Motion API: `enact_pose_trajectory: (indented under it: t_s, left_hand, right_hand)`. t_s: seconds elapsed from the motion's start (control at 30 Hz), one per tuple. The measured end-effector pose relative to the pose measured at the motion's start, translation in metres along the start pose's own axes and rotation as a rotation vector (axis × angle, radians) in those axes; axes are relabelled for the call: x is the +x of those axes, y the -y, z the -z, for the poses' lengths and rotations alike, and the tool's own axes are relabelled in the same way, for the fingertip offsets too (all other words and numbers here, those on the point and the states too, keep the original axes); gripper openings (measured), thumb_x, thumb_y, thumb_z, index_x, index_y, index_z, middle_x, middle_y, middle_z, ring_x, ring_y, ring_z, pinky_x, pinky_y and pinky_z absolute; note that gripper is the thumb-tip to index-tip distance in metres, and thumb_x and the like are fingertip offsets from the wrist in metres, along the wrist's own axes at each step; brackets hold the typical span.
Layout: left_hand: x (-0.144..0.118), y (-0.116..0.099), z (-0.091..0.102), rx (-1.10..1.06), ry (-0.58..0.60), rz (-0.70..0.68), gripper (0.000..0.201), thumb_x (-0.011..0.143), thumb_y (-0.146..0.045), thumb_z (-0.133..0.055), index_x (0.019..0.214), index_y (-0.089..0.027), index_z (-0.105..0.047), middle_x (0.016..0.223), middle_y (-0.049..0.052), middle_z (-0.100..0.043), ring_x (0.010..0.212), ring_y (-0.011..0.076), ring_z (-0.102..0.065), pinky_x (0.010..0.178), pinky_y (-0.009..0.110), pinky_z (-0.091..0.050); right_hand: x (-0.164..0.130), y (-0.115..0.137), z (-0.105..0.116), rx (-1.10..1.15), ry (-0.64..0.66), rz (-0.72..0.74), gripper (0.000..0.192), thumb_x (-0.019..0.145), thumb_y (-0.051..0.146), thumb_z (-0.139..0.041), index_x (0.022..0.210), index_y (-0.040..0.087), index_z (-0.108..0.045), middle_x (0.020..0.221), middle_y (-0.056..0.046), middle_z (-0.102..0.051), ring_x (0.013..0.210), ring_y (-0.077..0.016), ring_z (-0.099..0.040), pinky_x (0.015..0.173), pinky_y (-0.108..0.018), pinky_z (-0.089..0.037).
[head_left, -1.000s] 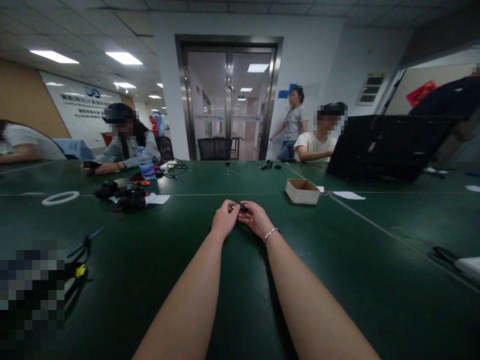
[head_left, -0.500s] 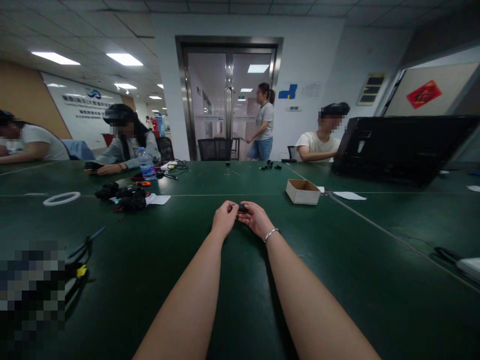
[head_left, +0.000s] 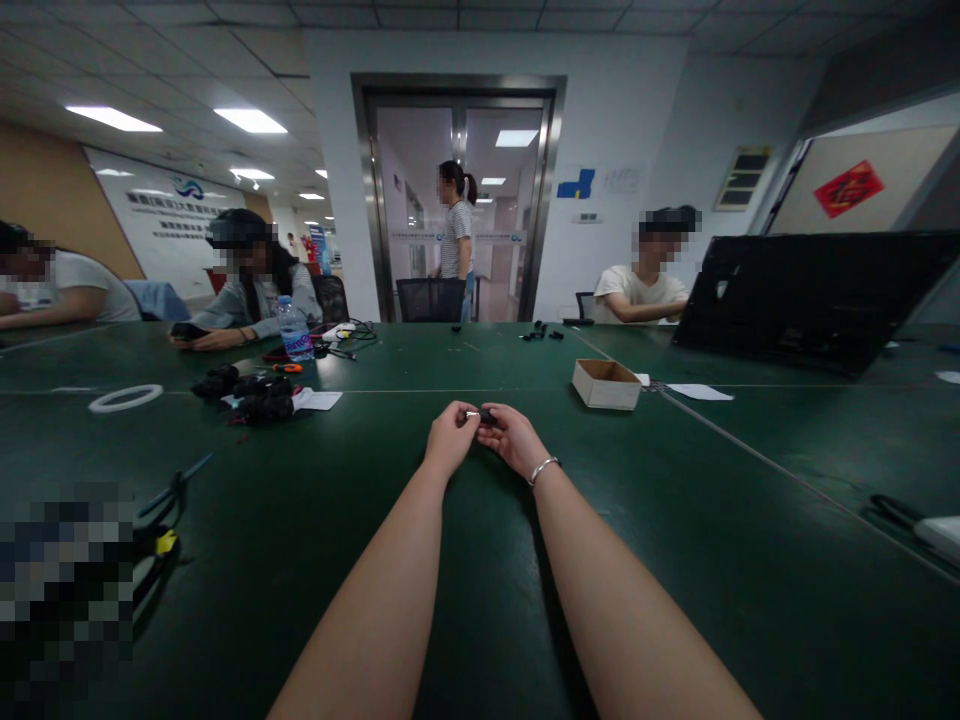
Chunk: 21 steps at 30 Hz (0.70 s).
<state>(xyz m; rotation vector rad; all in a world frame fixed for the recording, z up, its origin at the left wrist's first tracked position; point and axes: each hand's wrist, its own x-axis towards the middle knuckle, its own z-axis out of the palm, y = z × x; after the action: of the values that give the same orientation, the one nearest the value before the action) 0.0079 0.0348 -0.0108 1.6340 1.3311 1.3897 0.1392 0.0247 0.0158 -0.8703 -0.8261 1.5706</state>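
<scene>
From here, I read 大数据 on the far-left wall sign (head_left: 169,212), seemingly 福 on the far-right red paper (head_left: 850,190); the bottle label (head_left: 298,344) blurs.

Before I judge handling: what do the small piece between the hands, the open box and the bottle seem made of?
Small piece: perhaps plastic, dark, with a shiny, metal-like end; too small to confirm.
Open box: probably cardboard, matte, pale outside, brown inside.
Bottle: likely clear plastic, glossy, see-through.

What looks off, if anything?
Nothing plainly spilled or broken. Small black pieces lie scattered near the far edge of the table, merely untidy. The open box stands upright; the left hand and right hand hold a small black part. Lower-left is pixelated, can't judge.
</scene>
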Motion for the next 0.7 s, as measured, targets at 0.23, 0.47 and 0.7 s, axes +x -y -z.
enact_pose_trajectory:
  t_s: [0.23,0.47,0.7]
  left_hand:
    - [0.0001,0.0003,-0.0003,0.010,-0.013,0.029,0.016,0.083,-0.033,-0.057,0.087,-0.019,-0.063,0.080,0.002,-0.066,0.068,0.0136,-0.060,0.062,0.024,-0.045]
    - [-0.0002,-0.0020,-0.0002,0.014,-0.021,0.039,0.018,0.084,-0.035,-0.056,0.086,-0.018,-0.063,0.076,0.002,-0.065,0.065,0.0134,-0.060,0.061,0.024,-0.045]
    - [0.0007,-0.0004,0.0000,0.011,-0.019,0.066,0.021,0.085,-0.038,-0.055,0.086,-0.018,-0.062,0.077,0.003,-0.066,0.063,0.0137,-0.059,0.060,0.025,-0.045]
  right_hand:
    - [0.0035,-0.0025,0.0031,0.013,0.012,0.012,0.013,0.086,0.007,-0.050,0.089,0.016,-0.060,0.068,-0.004,-0.064,0.052,-0.0139,-0.063,0.051,-0.024,-0.056]
    - [0.0001,-0.0008,-0.0001,0.000,0.006,0.014,0.019,0.085,0.005,-0.045,0.095,0.015,-0.057,0.067,-0.004,-0.064,0.051,-0.0140,-0.062,0.051,-0.025,-0.056]
    - [0.0009,-0.0010,0.0002,-0.006,0.025,0.010,0.024,0.080,0.003,-0.045,0.098,0.016,-0.056,0.069,-0.004,-0.064,0.050,-0.0141,-0.062,0.051,-0.026,-0.056]
